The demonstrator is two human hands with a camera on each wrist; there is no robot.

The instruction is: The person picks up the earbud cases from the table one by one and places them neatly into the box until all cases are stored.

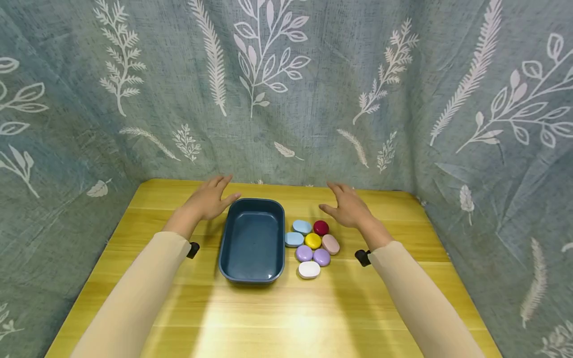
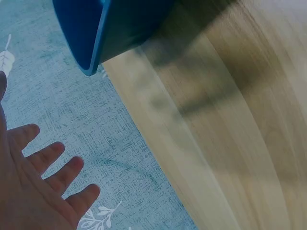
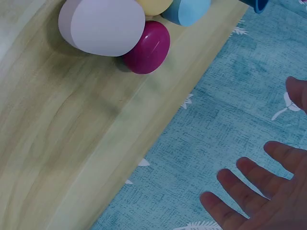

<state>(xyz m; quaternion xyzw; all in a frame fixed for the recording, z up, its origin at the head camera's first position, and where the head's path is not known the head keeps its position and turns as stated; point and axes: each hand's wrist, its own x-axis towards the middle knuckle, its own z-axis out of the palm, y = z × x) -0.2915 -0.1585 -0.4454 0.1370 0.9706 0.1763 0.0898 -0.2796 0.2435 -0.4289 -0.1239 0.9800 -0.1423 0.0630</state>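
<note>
My left hand point(image 1: 208, 200) hovers by the far left corner of a dark blue rectangular tub point(image 1: 252, 278), fingers spread and holding nothing. The left wrist view shows the same hand point(image 2: 43, 187), apart from the tub's rim point(image 2: 100, 38). Over the table to the right, my right hand point(image 1: 351, 206) is raised with fingers apart and nothing in its grasp. Nearest to it are a dark red round piece point(image 1: 321, 227) and a pink oval piece point(image 1: 331, 244), smooth like soaps. Both also appear in the right wrist view, the red piece point(image 3: 147, 48) well away from the fingers point(image 3: 240, 191).
Right of the tub cluster more soap-like pieces: two light blue ovals point(image 1: 302, 227), a yellow round point(image 1: 313, 241), two purple rounds point(image 1: 304, 253) and a white oval point(image 1: 309, 270). Wood-grain table point(image 1: 268, 323) beneath; patterned grey-green cloth point(image 1: 313, 124) hangs behind and at both sides.
</note>
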